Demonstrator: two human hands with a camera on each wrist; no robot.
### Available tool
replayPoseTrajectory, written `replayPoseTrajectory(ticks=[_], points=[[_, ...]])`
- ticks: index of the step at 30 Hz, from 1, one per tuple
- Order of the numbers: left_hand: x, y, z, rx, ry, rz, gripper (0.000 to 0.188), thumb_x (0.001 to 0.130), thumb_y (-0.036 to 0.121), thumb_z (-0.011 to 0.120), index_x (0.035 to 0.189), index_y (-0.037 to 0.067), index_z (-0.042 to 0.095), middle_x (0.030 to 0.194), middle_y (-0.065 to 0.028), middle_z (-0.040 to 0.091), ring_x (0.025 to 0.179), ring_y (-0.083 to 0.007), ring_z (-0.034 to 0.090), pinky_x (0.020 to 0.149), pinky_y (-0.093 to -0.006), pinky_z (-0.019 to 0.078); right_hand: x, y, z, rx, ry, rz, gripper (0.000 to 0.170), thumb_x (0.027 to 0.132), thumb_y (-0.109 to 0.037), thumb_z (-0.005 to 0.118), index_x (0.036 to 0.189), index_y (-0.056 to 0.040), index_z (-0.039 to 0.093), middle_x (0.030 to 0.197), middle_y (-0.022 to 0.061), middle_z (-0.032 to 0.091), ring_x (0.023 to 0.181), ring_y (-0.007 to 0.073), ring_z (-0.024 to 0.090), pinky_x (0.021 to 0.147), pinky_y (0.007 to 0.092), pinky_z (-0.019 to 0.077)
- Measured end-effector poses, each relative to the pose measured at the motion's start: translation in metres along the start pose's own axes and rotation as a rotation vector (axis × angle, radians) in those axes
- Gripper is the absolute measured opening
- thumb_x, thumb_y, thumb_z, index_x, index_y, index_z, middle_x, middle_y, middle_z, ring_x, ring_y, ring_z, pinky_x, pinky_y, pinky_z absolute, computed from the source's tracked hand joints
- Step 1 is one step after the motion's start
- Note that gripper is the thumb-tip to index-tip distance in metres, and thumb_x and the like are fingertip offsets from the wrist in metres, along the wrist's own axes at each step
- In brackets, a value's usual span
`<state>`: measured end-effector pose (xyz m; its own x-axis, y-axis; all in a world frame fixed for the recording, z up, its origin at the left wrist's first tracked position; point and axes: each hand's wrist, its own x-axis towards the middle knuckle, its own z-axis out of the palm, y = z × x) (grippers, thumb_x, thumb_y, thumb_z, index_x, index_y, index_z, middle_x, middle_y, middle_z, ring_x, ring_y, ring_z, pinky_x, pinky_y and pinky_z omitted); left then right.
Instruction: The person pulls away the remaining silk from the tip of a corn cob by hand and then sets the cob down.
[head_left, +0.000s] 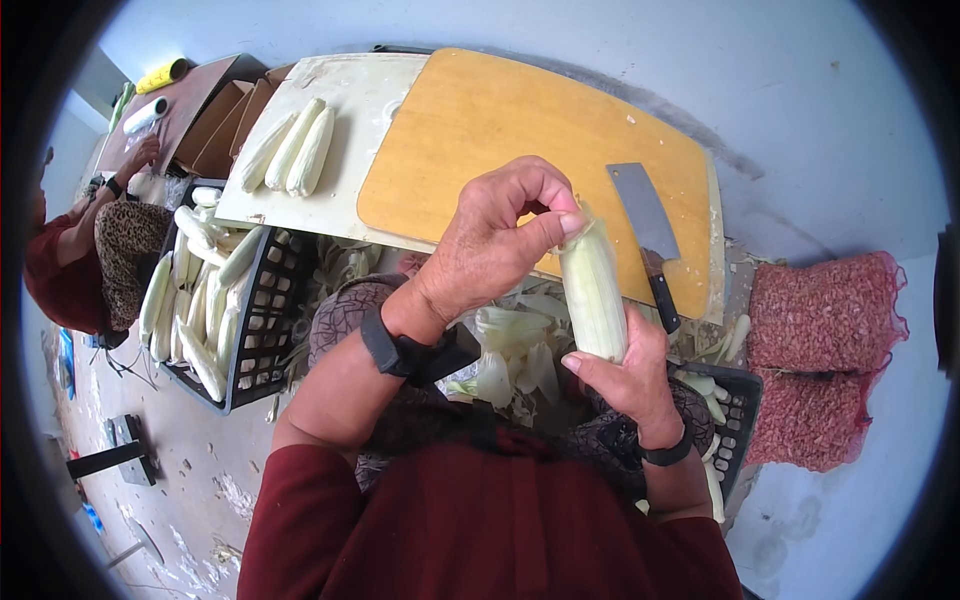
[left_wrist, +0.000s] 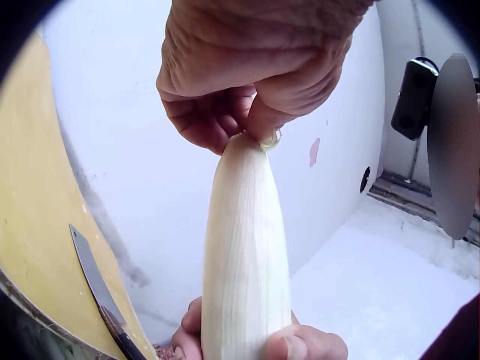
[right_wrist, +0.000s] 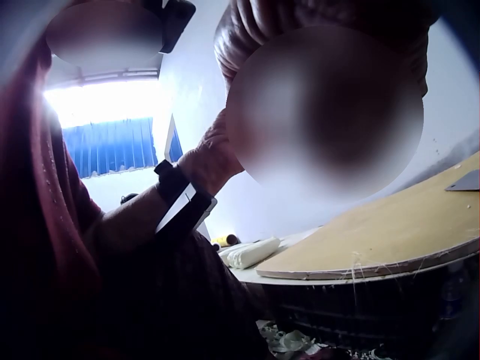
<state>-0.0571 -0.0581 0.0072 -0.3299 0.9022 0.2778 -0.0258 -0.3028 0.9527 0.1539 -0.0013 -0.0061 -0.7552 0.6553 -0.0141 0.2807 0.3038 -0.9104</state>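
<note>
An ear of corn (head_left: 593, 290) in pale green husk stands upright between my hands, above my lap and the near edge of the table. My right hand (head_left: 635, 375) grips its lower end, thumb across the front. At the upper tip, my left hand (head_left: 510, 230) pinches the husk between thumb and fingers. The left wrist view shows the ear of corn (left_wrist: 246, 247) close up, with a small curl of husk at the left hand's (left_wrist: 255, 82) fingertips. A blurred patch hides much of the right hand in the right wrist view.
A cleaver (head_left: 645, 215) lies on the yellow board (head_left: 480, 120). Several husked-down ears (head_left: 290, 150) rest on the white tabletop to its left. Black crates (head_left: 255, 330) of corn stand on both sides. Red mesh sacks (head_left: 825, 320) lie right; another person (head_left: 75, 240) sits far left.
</note>
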Motion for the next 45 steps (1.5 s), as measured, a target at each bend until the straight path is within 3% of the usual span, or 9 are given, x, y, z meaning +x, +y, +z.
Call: replayPoseTrajectory(ticks=[8, 21, 23, 26, 32, 35, 45], points=[[0.0012, -0.0033, 0.0012, -0.098, 0.031, -0.031, 0.009, 0.086, 0.008, 0.063, 0.084, 0.001, 0.058, 0.081, 0.0007, 0.055, 0.075, -0.0061, 0.05, 0.068, -0.023, 0.0441, -0.0009, 0.0017, -0.0005, 0.019, -0.004, 0.005, 0.051, 0.064, -0.014, 0.079, 0.106, 0.0064, 0.057, 0.085, 0.0127, 0.067, 0.076, 0.0161, 0.064, 0.07, 0.0315, 0.0516], [0.0011, -0.0041, 0.0028, -0.192, -0.037, 0.001, 0.003, 0.087, 0.002, 0.061, 0.089, 0.0, 0.06, 0.087, 0.0001, 0.058, 0.083, -0.0073, 0.053, 0.077, -0.0233, 0.0455, -0.001, 0.001, -0.0029, 0.077, -0.004, 0.058, 0.047, 0.066, -0.01, 0.078, 0.105, 0.0058, 0.057, 0.087, 0.0104, 0.066, 0.078, 0.0133, 0.062, 0.072, 0.0296, 0.0505], [-0.0004, -0.0013, 0.0035, -0.317, -0.09, -0.009, 0.008, 0.086, 0.0, 0.061, 0.094, 0.001, 0.061, 0.097, -0.0023, 0.056, 0.087, -0.0104, 0.053, 0.084, -0.0267, 0.0433, -0.0019, 0.0015, -0.003, 0.134, 0.012, 0.081, 0.045, 0.067, -0.01, 0.078, 0.103, 0.0057, 0.057, 0.087, 0.0095, 0.066, 0.077, 0.0124, 0.061, 0.071, 0.0289, 0.0502], [-0.0005, -0.0044, 0.0018, -0.381, -0.126, -0.012, 0.018, 0.083, -0.005, 0.061, 0.1, 0.0, 0.062, 0.1, -0.0023, 0.056, 0.089, -0.0104, 0.053, 0.085, -0.0269, 0.0436, -0.0015, 0.0025, -0.003, 0.126, 0.015, 0.071, 0.044, 0.066, -0.01, 0.078, 0.102, 0.0058, 0.057, 0.087, 0.0102, 0.066, 0.077, 0.013, 0.061, 0.071, 0.0293, 0.0503], [0.0013, -0.0057, 0.0023, -0.275, -0.126, 0.064, 0.025, 0.082, -0.007, 0.06, 0.105, 0.002, 0.065, 0.095, 0.0003, 0.057, 0.088, -0.0067, 0.053, 0.082, -0.0232, 0.0464, -0.0016, 0.0002, -0.0046, 0.048, 0.008, 0.026, 0.045, 0.065, -0.012, 0.078, 0.101, 0.0058, 0.057, 0.086, 0.0114, 0.066, 0.077, 0.0144, 0.062, 0.071, 0.0305, 0.0507], [0.0009, -0.0054, 0.0004, -0.255, -0.164, 0.075, 0.023, 0.081, -0.008, 0.062, 0.102, 0.002, 0.066, 0.098, -0.0023, 0.055, 0.091, -0.0112, 0.053, 0.084, -0.0265, 0.0441, -0.0013, -0.0021, -0.0054, 0.041, 0.007, 0.009, 0.045, 0.065, -0.012, 0.078, 0.101, 0.0055, 0.057, 0.086, 0.0113, 0.066, 0.077, 0.0147, 0.062, 0.071, 0.0307, 0.0508], [0.0001, -0.0033, 0.0033, -0.2, -0.096, 0.073, 0.017, 0.077, -0.005, 0.068, 0.092, 0.003, 0.071, 0.096, -0.0035, 0.057, 0.091, -0.0116, 0.055, 0.082, -0.0267, 0.0455, -0.0023, 0.0008, -0.0051, 0.032, -0.004, 0.024, 0.045, 0.065, -0.012, 0.078, 0.101, 0.0053, 0.058, 0.085, 0.011, 0.066, 0.076, 0.0149, 0.063, 0.071, 0.0307, 0.051]])
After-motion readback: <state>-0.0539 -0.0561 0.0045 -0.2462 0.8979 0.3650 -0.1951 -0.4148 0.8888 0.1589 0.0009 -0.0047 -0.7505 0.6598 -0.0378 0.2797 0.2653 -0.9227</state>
